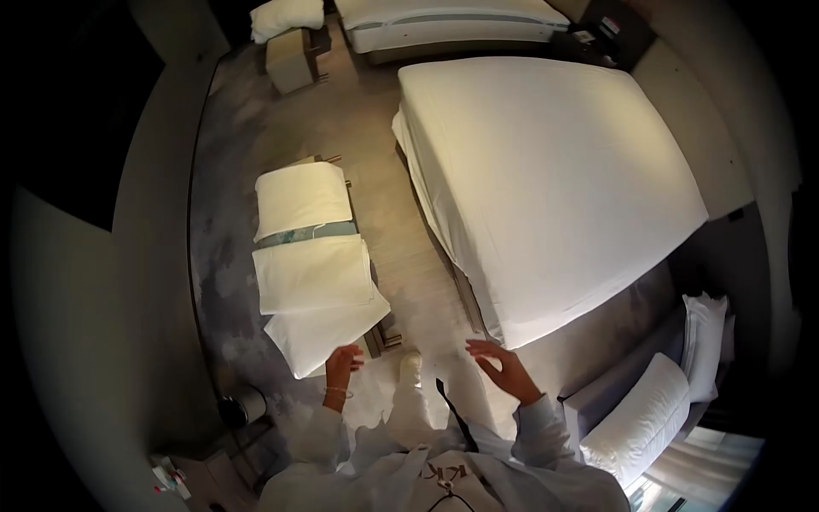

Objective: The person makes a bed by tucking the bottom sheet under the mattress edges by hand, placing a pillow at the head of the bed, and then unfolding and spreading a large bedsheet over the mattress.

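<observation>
My left hand point(343, 367) hovers at the near end of a bench, by the lowest of several folded white sheets point(328, 328). Its fingers are loosely bent and apart, with nothing visible in them; whether it touches the cloth I cannot tell. Off the near corner of the bed, my right hand point(505, 372) is open, thumb and fingers spread, holding nothing. A white sheet point(554, 188) covers that bed, lying mostly smooth on top and hanging over the side towards the bench.
White pillows point(644, 414) lie on a sofa point(589, 401) at the lower right. Farther back are a second bed point(452, 34) and a stool point(291, 61) topped by a pillow point(287, 17). A bin point(242, 406) stands lower left. Carpeted floor point(397, 213) runs between bench and bed.
</observation>
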`<state>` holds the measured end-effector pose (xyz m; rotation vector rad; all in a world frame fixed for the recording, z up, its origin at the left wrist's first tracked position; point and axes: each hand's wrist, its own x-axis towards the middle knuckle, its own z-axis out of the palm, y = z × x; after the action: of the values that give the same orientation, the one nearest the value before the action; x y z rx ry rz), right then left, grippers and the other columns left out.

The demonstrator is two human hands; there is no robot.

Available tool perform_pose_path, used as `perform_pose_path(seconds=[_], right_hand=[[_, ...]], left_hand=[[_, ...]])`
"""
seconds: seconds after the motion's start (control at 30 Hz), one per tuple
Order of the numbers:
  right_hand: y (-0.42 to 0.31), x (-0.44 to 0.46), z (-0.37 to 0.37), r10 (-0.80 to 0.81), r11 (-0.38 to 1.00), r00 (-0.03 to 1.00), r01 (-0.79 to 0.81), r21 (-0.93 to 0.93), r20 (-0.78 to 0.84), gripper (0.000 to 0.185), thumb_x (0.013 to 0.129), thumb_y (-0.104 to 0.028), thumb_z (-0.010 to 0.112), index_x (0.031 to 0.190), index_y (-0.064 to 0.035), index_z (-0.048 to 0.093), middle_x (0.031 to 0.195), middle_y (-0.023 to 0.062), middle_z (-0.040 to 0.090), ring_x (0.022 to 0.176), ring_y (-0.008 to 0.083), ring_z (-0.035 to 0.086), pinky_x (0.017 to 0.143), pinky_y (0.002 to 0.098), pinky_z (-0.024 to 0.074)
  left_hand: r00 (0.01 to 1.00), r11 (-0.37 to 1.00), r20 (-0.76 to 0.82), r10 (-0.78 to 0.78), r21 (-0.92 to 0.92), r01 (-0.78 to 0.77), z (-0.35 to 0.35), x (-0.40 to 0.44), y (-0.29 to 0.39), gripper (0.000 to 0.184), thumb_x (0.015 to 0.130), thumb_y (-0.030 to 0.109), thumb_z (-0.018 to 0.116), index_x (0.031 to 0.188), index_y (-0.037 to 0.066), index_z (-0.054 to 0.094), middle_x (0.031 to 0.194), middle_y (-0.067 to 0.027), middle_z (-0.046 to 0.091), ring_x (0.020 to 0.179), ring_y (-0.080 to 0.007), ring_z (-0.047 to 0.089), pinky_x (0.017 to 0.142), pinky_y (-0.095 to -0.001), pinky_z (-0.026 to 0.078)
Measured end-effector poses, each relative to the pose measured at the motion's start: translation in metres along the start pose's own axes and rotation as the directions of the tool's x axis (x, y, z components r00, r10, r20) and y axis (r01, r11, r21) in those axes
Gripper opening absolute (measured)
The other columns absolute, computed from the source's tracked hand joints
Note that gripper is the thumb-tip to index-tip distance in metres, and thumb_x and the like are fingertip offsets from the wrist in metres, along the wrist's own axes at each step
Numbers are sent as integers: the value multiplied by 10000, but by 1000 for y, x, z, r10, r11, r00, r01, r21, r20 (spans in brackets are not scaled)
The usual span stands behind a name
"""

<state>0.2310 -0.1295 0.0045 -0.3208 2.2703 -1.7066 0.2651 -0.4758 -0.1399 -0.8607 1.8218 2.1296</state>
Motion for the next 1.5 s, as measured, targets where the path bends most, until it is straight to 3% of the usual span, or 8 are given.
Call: perform_pose_path(seconds=[0.37, 0.5, 0.73, 0.8, 0.93, 1.23, 1.37, 1.5], right_hand=[[-47, 84, -108, -59, 986, 991, 39, -160, -121, 290, 828, 37, 496, 1108, -20, 543, 1080, 94, 593, 960, 202, 580, 852, 300, 447], [-34, 147, -156, -78, 981, 952, 21, -191, -295, 248, 845, 40, 476, 1078, -2, 550, 1019, 91, 606, 942, 179, 583, 826, 286, 450], [4, 311, -156, -4, 908, 989, 66, 413, -149, 200, 802, 77, 473, 962, 17, 576, 996, 115, 605, 904, 184, 593, 783, 265, 463], [-1, 362, -149, -234, 968, 970, 239, 79, -66, 155, 787, 108, 459, 829, 32, 587, 976, 138, 609, 892, 206, 588, 747, 272, 474], [-19, 470, -130, 4, 822, 993, -72, 564, 121, 352, 790, 108, 400, 1103, -5, 512, 940, 116, 611, 883, 183, 573, 803, 288, 451], [-75, 694, -125, 72, 863, 996, -36, 504, -52, 251, 861, 7, 424, 1096, 27, 508, 924, 98, 613, 855, 152, 586, 800, 266, 456], [-77, 749, -157, 192, 904, 951, -76, 421, -242, 235, 859, -3, 410, 1053, 20, 541, 906, 99, 625, 836, 146, 589, 784, 256, 450], [-70, 819, -207, 301, 873, 828, -40, 486, -472, 235, 838, -47, 426, 1033, 7, 546, 897, 84, 622, 782, 136, 575, 772, 257, 447]], left_hand=[[739, 972, 663, -115, -79, 221, 237, 61, 89, 233, 894, 265, 483, 941, 41, 526, 909, -122, 621, 725, -190, 619, 620, -254, 499], [700, 996, 712, 55, -84, 8, 277, 108, 132, 251, 903, 272, 466, 936, 31, 528, 913, -112, 622, 752, -166, 613, 652, -266, 498], [996, 997, 69, -64, -30, 66, 131, 223, 203, 174, 849, 226, 488, 845, 59, 538, 702, -67, 561, 573, -153, 567, 547, -270, 503], [986, 996, -157, -49, -81, 36, 58, 257, 201, 204, 844, 263, 471, 714, 106, 469, 556, -19, 474, 379, -117, 416, 352, -253, 375], [744, 974, -646, -172, -227, 29, 12, 307, 231, 453, 841, 328, 464, 458, 192, 264, 367, 46, 253, 267, -101, 242, 272, -245, 163], [999, 994, -44, 12, 110, -7, 101, 511, 420, 413, 832, 194, 595, 511, 130, 343, 441, 79, 286, 351, -28, 254, 324, -219, 174], [829, 771, 261, 494, 309, -557, 135, 616, 479, 452, 795, 147, 645, 537, 97, 278, 505, 67, 253, 484, -44, 206, 412, -234, 206], [853, 826, 354, 383, 283, -488, 192, 679, 564, 446, 772, 105, 654, 553, 62, 267, 520, 35, 218, 516, -62, 210, 423, -248, 216]])
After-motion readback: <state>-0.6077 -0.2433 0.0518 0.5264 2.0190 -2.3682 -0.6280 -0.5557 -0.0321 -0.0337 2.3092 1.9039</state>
